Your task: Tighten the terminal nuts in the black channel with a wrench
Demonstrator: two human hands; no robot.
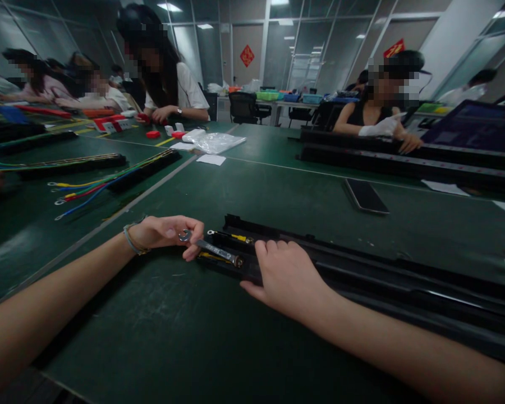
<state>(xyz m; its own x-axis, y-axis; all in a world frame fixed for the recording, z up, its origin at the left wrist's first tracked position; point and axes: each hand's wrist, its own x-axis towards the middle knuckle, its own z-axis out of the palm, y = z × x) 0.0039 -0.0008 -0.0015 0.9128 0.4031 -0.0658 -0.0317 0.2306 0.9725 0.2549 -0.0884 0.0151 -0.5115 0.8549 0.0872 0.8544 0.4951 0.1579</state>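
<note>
A long black channel-shaped housing [362, 255] lies across the green table, its near-left end between my hands. My left hand [172, 233], a band round its wrist, has its fingers closed on a silver combination wrench [216, 249]. The wrench's open end is by my fingers, and its ring end sits over a fastener inside the housing. Beside it is a yellow-sleeved cable with a ring terminal [231, 236]. My right hand [286, 275] grips the housing across its top, thumb on the near side. Part of the housing is hidden under that hand.
A phone [366, 196] lies beyond the housing. To the left are bundled coloured cables with ring terminals [96, 188]. A clear plastic bag [219, 142] and red and white parts lie farther back. Across the table, a person with a white glove [379, 128] handles similar black housings.
</note>
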